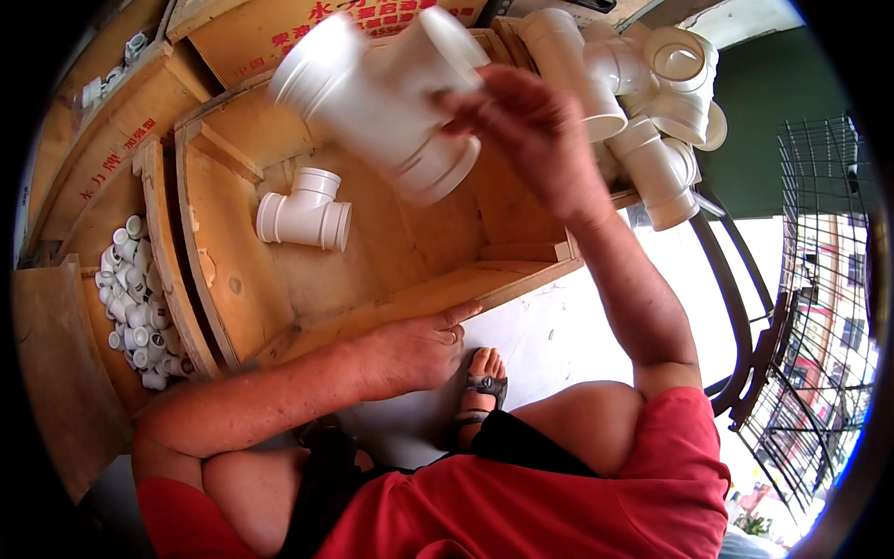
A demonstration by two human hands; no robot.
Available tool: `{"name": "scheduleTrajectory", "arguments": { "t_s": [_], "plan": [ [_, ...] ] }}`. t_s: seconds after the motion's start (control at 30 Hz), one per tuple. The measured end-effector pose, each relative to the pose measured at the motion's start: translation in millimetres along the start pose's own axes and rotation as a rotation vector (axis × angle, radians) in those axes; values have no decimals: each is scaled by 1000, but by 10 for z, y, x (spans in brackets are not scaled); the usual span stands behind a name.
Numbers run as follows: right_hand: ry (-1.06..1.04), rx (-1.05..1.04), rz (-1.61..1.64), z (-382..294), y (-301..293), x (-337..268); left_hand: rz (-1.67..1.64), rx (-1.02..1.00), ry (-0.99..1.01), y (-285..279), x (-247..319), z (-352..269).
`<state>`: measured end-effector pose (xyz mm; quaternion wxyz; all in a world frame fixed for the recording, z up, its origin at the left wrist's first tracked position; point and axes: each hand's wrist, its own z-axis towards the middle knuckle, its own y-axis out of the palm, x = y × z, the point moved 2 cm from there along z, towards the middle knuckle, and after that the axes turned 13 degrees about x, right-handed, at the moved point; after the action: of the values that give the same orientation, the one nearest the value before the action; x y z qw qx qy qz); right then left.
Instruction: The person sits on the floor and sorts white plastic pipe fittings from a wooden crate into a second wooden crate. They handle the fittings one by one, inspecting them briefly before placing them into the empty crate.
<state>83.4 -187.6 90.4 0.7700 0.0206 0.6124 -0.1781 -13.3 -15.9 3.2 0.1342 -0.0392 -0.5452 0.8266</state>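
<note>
My right hand (534,136) is raised over a wooden crate (363,307), its fingers on a large white plastic pipe tee (391,105). Both are blurred, and the tee is up in the air, tilted, with its sockets facing different ways. Below it, a smaller-looking white pipe tee (305,211) lies on the crate floor towards the left. My left hand (412,353) rests at the crate's near edge, one finger stretched along the rim. A ring is on another finger. Its other fingers curl downwards, and whether they grip the rim is hidden.
Several white pipe fittings (653,91) are heaped beyond the crate at the right. Small white fittings (136,300) fill a wooden compartment at the left. A wire rack (824,279) stands at the far right. My sandalled foot (485,384) is below the near rim.
</note>
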Motion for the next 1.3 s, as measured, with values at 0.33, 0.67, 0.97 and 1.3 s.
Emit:
{"name": "scheduleTrajectory", "arguments": {
  "t_s": [0.33,0.67,0.97,1.3],
  "plan": [
    [143,452,569,548,-807,-56,4,-33,11,47,21,-30],
    [151,752,925,1488,-1226,531,-67,50,-49,34,5,-29],
    [14,609,746,1791,-1331,534,-178,171,-104,133,13,-61],
    [-281,619,21,640,-477,-105,-336,281,-134,156,-9,-90]
  ]
}}
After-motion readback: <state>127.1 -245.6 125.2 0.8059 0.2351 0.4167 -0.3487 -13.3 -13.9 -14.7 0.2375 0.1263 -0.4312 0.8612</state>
